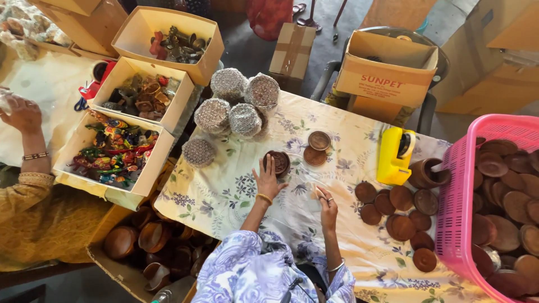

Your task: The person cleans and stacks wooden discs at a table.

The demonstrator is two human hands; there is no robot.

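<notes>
my left hand (267, 178) fingers spread, touching carved wooden bowl (278, 163); right hand (327, 203) pinching small pale piece (319, 192). wrapped bundles (236, 106) stacked; loose wooden lids (401, 216) unwrapped.

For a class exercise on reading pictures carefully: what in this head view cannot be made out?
- What the right hand pinches: too small, covered by fingers.
- Pattern inside the small bowl: partly hidden by the left hand.
- Pink basket: cut off by the right edge.
- Contents of the closed cardboard box: flaps shut.
- Wooden bowls under the table: shadowed.
</notes>
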